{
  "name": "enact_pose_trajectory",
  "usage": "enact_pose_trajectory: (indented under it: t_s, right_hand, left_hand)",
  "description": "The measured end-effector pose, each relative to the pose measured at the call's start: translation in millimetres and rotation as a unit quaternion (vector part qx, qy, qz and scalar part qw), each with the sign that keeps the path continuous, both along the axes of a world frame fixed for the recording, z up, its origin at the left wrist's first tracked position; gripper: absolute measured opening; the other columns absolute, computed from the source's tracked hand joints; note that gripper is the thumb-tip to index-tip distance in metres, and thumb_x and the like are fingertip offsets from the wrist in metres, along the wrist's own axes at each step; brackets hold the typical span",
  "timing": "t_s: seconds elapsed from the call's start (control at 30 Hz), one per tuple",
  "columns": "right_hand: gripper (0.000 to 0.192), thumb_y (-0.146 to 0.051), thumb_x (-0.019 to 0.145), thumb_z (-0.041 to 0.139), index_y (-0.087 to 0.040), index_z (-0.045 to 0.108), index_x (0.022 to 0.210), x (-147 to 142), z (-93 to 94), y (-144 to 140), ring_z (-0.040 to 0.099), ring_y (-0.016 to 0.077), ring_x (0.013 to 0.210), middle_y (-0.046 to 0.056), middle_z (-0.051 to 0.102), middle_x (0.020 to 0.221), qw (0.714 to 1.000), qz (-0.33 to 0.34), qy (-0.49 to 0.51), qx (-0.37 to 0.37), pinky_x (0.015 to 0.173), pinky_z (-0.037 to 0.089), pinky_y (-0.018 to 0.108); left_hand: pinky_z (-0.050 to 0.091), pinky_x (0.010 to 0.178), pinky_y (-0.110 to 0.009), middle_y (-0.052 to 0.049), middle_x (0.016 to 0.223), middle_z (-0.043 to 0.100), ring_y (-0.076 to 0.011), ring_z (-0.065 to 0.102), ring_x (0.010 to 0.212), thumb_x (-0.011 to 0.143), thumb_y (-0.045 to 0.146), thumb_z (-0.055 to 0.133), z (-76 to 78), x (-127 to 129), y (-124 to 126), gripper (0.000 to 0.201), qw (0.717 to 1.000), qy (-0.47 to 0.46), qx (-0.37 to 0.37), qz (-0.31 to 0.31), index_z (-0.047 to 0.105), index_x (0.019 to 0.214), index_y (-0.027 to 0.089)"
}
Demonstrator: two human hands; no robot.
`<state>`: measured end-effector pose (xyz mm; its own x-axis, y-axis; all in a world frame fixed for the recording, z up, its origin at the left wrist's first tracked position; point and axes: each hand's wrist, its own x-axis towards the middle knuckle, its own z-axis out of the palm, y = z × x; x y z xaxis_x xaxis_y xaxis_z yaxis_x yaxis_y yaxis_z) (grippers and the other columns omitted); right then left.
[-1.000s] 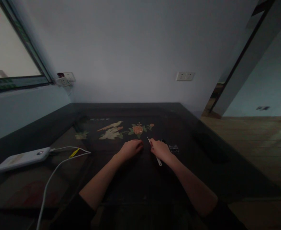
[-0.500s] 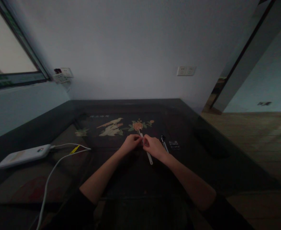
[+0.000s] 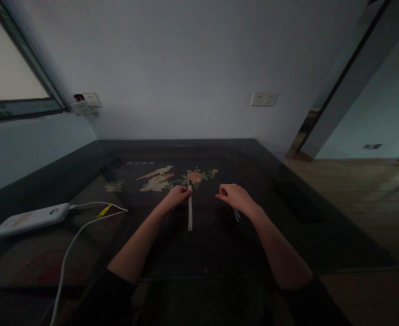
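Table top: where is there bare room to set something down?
Free: the dark table right of the right hand, and the near strip between both forearms. Crowded: the left side, with the power bank and its white cable, and the middle, where the left hand holds a white strip.

The person wears dark sleeves, pushed up near the elbows. Both forearms are bare. The left hand (image 3: 175, 198) and right hand (image 3: 233, 198) wear no gloves.

Home room: inlaid table (image 3: 260, 156), wall sockets (image 3: 263, 98).
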<state>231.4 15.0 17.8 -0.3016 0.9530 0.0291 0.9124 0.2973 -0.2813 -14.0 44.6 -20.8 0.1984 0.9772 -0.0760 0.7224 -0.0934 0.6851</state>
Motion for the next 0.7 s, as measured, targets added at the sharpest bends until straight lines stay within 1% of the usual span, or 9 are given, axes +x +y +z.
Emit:
enact_pose_trajectory:
  t_s: [0.07,0.17,0.3,0.47,0.6,0.7]
  right_hand:
    - [0.018,-0.037,0.088,0.061,-0.02,0.062,0.082,11,2.3,4,0.062,0.0173,0.074,0.004,0.069,0.084,0.999,-0.03,-0.024,-0.009,0.057,0.031,0.026]
    - [0.015,-0.036,0.085,0.064,-0.02,0.063,0.085,17,2.3,5,0.065,0.0209,0.081,0.007,0.07,0.091,0.993,-0.05,-0.083,-0.063,0.06,0.035,0.027]
    - [0.021,-0.034,0.084,0.065,-0.019,0.062,0.098,13,1.5,2,0.066,0.0259,0.093,0.011,0.069,0.104,0.984,-0.048,-0.124,-0.118,0.067,0.041,0.03]
    - [0.027,-0.028,0.084,0.063,-0.016,0.058,0.108,13,1.1,0,0.066,0.0291,0.101,0.015,0.067,0.113,0.978,-0.061,-0.137,-0.142,0.072,0.044,0.033]
    - [0.023,-0.02,0.083,0.06,-0.017,0.058,0.107,12,0.4,0,0.067,0.0274,0.098,0.014,0.068,0.112,0.978,-0.062,-0.137,-0.146,0.07,0.044,0.031]
    - [0.022,-0.017,0.082,0.058,-0.017,0.059,0.104,8,-0.9,0,0.067,0.0278,0.099,0.014,0.068,0.11,0.979,-0.063,-0.137,-0.141,0.07,0.044,0.032]
  left_hand:
    - [0.039,0.059,-0.024,-0.003,0.065,0.063,-0.0146,0.057,0.062,0.089,0.039,0.042,-0.6,-6,4,0.038,0.995,0.1,0.015,0.011,0.062,0.067,0.015]
    - [0.041,0.064,-0.025,-0.009,0.078,0.069,-0.0185,0.063,0.074,0.091,0.04,0.041,-2.6,-14,8,0.039,0.985,0.165,0.025,0.046,0.067,0.078,0.015]
    - [0.045,0.072,-0.028,-0.013,0.095,0.072,-0.0231,0.066,0.088,0.09,0.041,0.042,-5.1,-21,9,0.037,0.974,0.213,0.02,0.078,0.069,0.091,0.016]
    - [0.047,0.076,-0.032,-0.014,0.101,0.072,-0.0264,0.067,0.094,0.09,0.044,0.041,-5.7,-22,6,0.038,0.965,0.246,0.01,0.085,0.069,0.094,0.018]
    - [0.049,0.076,-0.035,-0.014,0.105,0.071,-0.0287,0.067,0.096,0.089,0.045,0.041,-4.7,-21,4,0.038,0.962,0.257,0.008,0.091,0.067,0.098,0.019]
    - [0.05,0.077,-0.037,-0.014,0.107,0.07,-0.0292,0.066,0.097,0.089,0.046,0.041,-3.4,-20,2,0.038,0.959,0.267,0.009,0.093,0.066,0.1,0.019]
